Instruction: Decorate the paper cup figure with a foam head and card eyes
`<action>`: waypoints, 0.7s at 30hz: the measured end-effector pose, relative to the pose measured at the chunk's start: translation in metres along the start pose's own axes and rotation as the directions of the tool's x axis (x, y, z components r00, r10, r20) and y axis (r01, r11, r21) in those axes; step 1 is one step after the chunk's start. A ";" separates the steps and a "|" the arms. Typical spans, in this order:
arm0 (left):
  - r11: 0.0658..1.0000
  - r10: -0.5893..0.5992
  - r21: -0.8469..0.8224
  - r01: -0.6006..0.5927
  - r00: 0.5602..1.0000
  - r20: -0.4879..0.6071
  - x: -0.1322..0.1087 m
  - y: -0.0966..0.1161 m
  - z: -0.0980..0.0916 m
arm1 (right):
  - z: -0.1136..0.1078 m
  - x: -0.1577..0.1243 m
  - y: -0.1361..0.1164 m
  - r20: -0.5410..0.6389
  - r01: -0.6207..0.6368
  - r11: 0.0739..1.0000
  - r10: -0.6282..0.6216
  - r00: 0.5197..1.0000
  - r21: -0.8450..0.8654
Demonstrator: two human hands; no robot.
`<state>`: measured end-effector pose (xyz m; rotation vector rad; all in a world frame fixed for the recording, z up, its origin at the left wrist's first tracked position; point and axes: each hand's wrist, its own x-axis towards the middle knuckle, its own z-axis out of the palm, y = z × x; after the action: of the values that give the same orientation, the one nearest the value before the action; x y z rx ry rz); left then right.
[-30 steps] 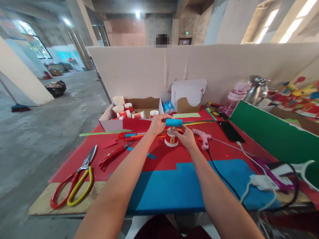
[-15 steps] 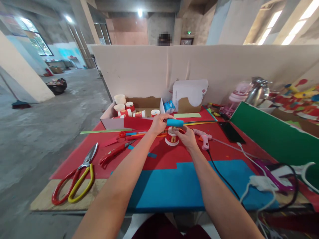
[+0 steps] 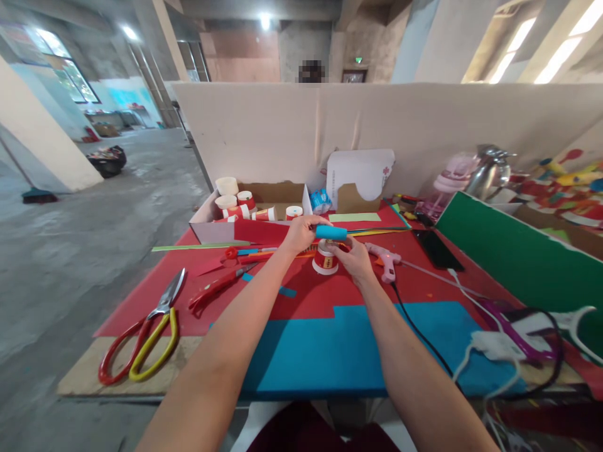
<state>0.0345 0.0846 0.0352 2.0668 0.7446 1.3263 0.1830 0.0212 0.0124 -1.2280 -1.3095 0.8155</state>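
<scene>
A red-and-white paper cup (image 3: 325, 260) stands upside down on the red sheet in front of me. Across its top lies a small blue paper roll (image 3: 331, 233), level and just above the cup's base. My left hand (image 3: 302, 235) is closed, its fingers pinching the roll's left end. From the right, my right hand (image 3: 353, 258) closes on the top of the cup beneath the roll; its fingertips are partly hidden. Right of it lies a pink glue gun (image 3: 387, 260).
Large scissors (image 3: 162, 314) and red-handled pliers (image 3: 217, 289) lie at left. A carton (image 3: 211, 233) of paper cups stands behind my left hand. At right are a black phone (image 3: 438, 250), a green board (image 3: 518, 257) and cables. A white partition (image 3: 264, 132) borders the back.
Hardly anything differs. Both hands keep their hold at the cup and the blue roll, and the view has shifted very slightly.
</scene>
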 end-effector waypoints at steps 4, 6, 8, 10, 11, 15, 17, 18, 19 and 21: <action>1.000 -0.021 0.008 0.021 1.000 0.008 0.000 0.000 -0.001 | -0.010 0.002 -0.004 -0.010 0.050 0.996 -0.051 0.999 -0.076; 0.999 -0.036 0.010 0.036 0.999 0.012 0.000 0.002 -0.001 | -0.016 0.003 -0.006 -0.022 0.072 0.993 -0.075 0.997 -0.098; 0.999 -0.044 0.008 0.044 0.999 0.013 0.001 0.003 -0.002 | -0.020 0.004 -0.007 -0.058 0.044 0.995 -0.049 0.997 -0.087; 0.999 -0.046 -0.002 0.046 0.999 0.015 0.001 0.004 -0.003 | -0.022 0.004 -0.006 -0.105 -0.014 0.997 0.006 0.994 -0.069; 0.999 -0.045 -0.010 0.045 0.999 0.017 0.002 0.004 -0.003 | -0.022 0.004 -0.006 -0.123 -0.033 0.998 0.026 0.992 -0.060; 0.998 -0.053 -0.023 0.054 0.998 0.017 0.002 0.004 -0.005 | -0.023 0.004 -0.002 -0.165 -0.013 1.000 0.008 0.986 -0.026; 0.997 -0.067 -0.035 0.068 0.997 0.025 0.002 0.003 -0.008 | -0.023 0.004 -0.001 -0.186 0.001 1.000 -0.001 0.983 0.000; 0.996 -0.074 -0.047 0.076 0.997 0.032 0.002 0.003 -0.009 | -0.023 0.004 -0.001 -0.193 0.004 1.000 -0.001 0.981 0.012; 0.995 -0.081 -0.062 0.084 0.996 0.040 0.002 0.004 -0.011 | -0.023 0.004 -0.002 -0.197 0.005 1.000 -0.001 0.980 0.021; 0.991 -0.095 -0.092 0.099 0.994 0.047 0.001 0.005 -0.015 | -0.023 0.004 -0.003 -0.205 0.012 0.999 -0.006 0.979 0.032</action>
<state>0.0213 0.0845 0.0445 1.9538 0.7396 1.2367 0.2048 0.0196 0.0198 -1.2445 -1.1293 0.6817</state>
